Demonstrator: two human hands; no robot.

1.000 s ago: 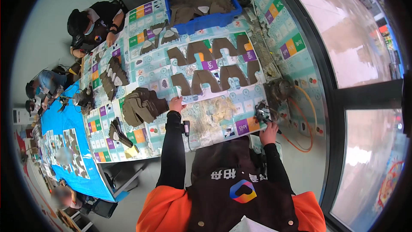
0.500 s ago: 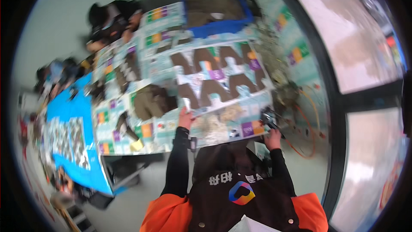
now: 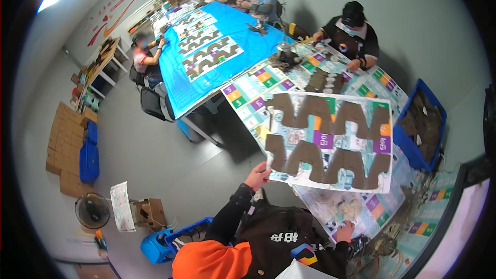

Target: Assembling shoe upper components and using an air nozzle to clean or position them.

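My left hand (image 3: 257, 176) is closed on the near left corner of a large, pale printed sheet (image 3: 281, 176). On the sheet, several brown arch-shaped pieces (image 3: 311, 112) lie in two rows. The sheet extends out over the table, covering part of its patterned top. By the table's near edge is my right hand (image 3: 344, 231), fingers extended over the covering with nothing seen in them. A dark tool (image 3: 360, 244), its kind unclear, lies beside that wrist. Light scraps (image 3: 345, 207) are scattered between my right hand and the sheet.
A blue crate (image 3: 421, 124) of brown pieces stands at the right. Across the table a co-worker (image 3: 356, 36) handles papers. A blue-covered table (image 3: 227, 26) with similar sheets runs to the far left, people seated around it. Chairs, a fan (image 3: 92, 211) and boxes stand left.
The view has swung left, showing more of the room. My left hand now holds the sheet out from its corner. My right hand is now apart from the dark tool.
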